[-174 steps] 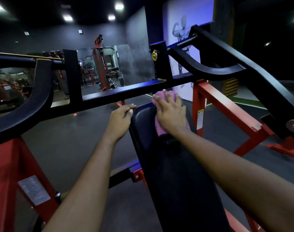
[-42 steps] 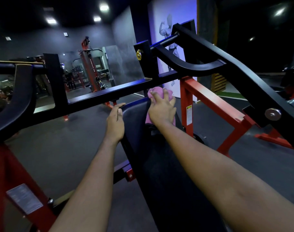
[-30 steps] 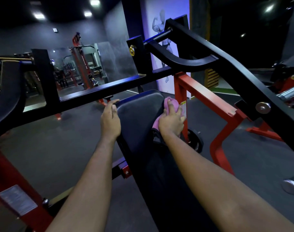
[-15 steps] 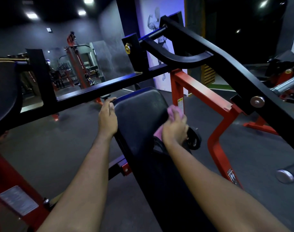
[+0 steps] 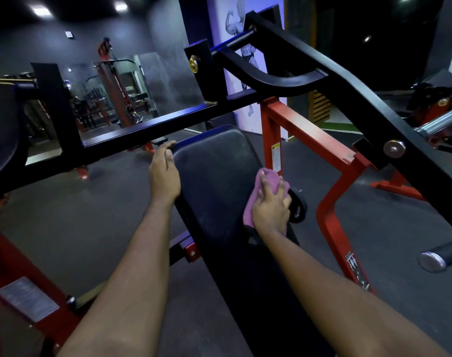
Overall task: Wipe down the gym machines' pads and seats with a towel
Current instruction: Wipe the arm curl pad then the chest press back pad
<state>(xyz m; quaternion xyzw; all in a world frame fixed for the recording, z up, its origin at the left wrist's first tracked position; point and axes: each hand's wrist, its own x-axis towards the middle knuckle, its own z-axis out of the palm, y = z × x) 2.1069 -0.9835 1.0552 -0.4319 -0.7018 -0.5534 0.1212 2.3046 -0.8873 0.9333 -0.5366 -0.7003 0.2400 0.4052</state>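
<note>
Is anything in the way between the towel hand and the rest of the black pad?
Nothing visible. The right hand presses the pink towel on the right edge of the black pad, and bare pad lies beside it. The left hand rests on the left edge.

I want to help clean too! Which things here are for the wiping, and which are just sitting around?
For the wiping: pink towel, under the right hand pressing it; black pad; left hand resting on the pad's edge.
Just around: red frame, black lever arm, wall poster, far cable machine.
</note>
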